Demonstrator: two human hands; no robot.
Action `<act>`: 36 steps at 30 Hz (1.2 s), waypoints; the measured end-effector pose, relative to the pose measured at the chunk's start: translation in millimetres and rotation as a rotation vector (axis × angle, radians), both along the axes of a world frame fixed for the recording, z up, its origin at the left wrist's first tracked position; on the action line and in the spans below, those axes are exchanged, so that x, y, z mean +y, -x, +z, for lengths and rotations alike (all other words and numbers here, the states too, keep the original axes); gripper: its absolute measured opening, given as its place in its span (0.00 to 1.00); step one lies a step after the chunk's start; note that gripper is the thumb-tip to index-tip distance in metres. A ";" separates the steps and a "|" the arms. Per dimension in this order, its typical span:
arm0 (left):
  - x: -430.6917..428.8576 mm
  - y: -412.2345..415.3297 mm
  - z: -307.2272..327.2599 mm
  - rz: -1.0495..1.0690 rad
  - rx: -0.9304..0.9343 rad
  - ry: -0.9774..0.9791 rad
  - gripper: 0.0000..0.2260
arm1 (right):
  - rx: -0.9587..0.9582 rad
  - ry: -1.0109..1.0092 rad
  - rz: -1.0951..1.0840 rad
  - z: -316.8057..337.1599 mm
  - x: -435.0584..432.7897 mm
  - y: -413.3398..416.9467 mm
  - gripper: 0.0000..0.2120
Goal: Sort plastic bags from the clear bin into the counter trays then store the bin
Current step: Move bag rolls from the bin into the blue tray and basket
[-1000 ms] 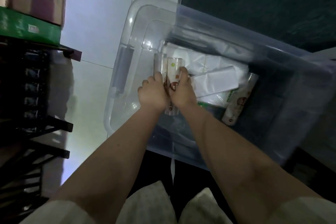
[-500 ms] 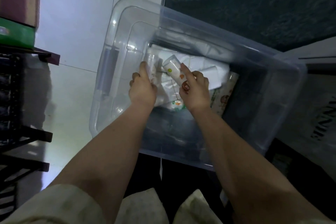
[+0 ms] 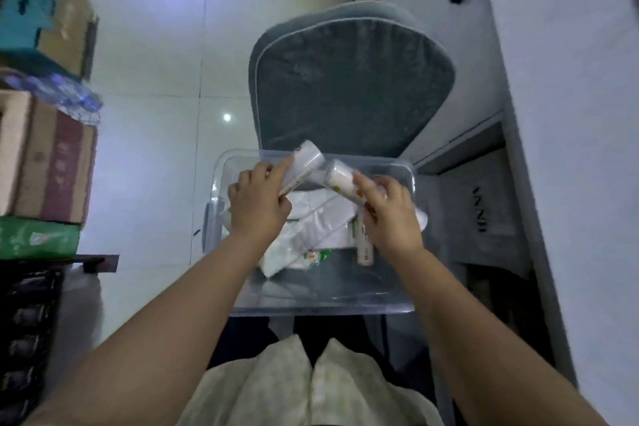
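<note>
Sorting looks barely begun. Left hand point(image 3: 257, 207) grips 1 roll of bags point(image 3: 304, 166); right hand point(image 3: 390, 214) pinches another roll point(image 3: 340, 180), both lifted over the clear bin point(image 3: 321, 308). Folded bags point(image 3: 311, 232) and 1 more roll remain inside; no counter trays show.

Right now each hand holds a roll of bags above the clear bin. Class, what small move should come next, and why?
Probably carry both rolls away toward the counter trays. The left hand grips one roll and the right hand another, both already lifted above the clear bin, where folded bags remain. No tray is in view.
</note>
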State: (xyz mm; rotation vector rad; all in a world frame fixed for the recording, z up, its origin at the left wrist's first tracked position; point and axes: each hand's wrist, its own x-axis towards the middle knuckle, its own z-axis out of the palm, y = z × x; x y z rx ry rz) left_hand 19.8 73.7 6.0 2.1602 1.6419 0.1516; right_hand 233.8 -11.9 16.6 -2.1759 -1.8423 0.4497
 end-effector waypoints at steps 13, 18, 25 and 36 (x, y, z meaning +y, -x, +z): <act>-66.2 -41.2 94.8 -0.703 -0.231 -0.082 0.28 | -0.427 -0.093 -0.216 77.3 -197.9 70.5 0.35; -160.2 -89.7 142.7 -1.124 -0.286 -0.191 0.28 | -0.507 -0.030 -0.430 117.8 -314.8 91.8 0.36; -356.0 -139.0 215.4 -1.563 -0.389 -0.341 0.28 | -0.649 -0.039 -0.774 178.0 -505.5 114.8 0.36; -725.9 -133.9 262.6 -1.844 -0.673 -0.328 0.28 | -0.773 0.102 -1.156 231.0 -852.7 210.5 0.36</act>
